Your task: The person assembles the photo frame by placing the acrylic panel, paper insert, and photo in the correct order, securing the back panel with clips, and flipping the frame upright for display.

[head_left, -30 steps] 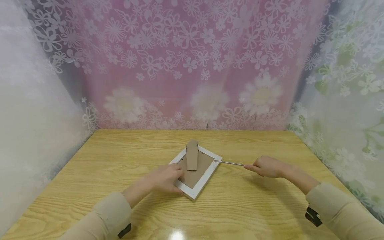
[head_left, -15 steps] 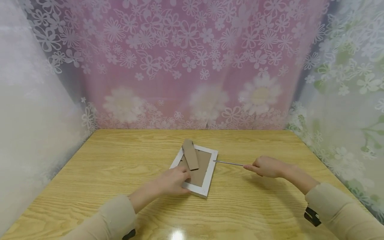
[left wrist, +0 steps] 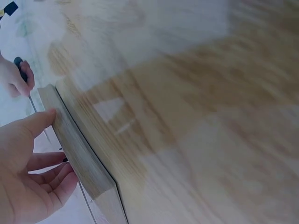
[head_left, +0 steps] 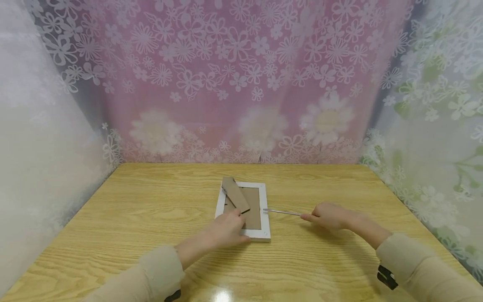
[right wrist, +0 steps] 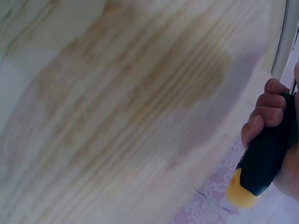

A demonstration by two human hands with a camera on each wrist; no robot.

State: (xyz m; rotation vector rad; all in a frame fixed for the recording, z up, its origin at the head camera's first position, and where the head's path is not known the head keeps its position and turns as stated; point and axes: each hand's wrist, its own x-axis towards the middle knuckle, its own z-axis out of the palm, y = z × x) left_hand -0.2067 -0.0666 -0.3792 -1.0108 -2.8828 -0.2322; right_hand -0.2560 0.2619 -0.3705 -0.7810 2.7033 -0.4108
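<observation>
From the head camera, I see a white picture frame (head_left: 265, 220) lying back up on the wood-grained table (head_left: 151, 197), a little below the centre of the view. Its brown backing (head_left: 253, 201) faces up, and a cardboard stand (head_left: 235, 194) slants across it from 11 o'clock towards 5. The person's left hand (head_left: 222, 230) sits at the frame's 7 o'clock corner, fingers bent over the rim — it has hold of the frame. Out at 3 o'clock, the right hand (head_left: 330, 216) grips a screwdriver (head_left: 283, 212) whose shaft points to 9 o'clock, its tip over the frame's 3 o'clock rail. I can't tell whether that tip touches the backing. Both arms wear beige sleeves (head_left: 407, 260), and a pink floral curtain (head_left: 241, 84) hangs at 12 o'clock beyond the table.

In the left wrist view, the left thumb presses on the frame's outer side while the other fingers curl in over the back, only a narrow gap between them. The right hand and the dark handle show small at 10 o'clock.

In the right wrist view, the right fingers wrap closely round the black handle (right wrist: 266, 149) at 4 o'clock — its yellow end (right wrist: 242, 193) points towards 7.
</observation>
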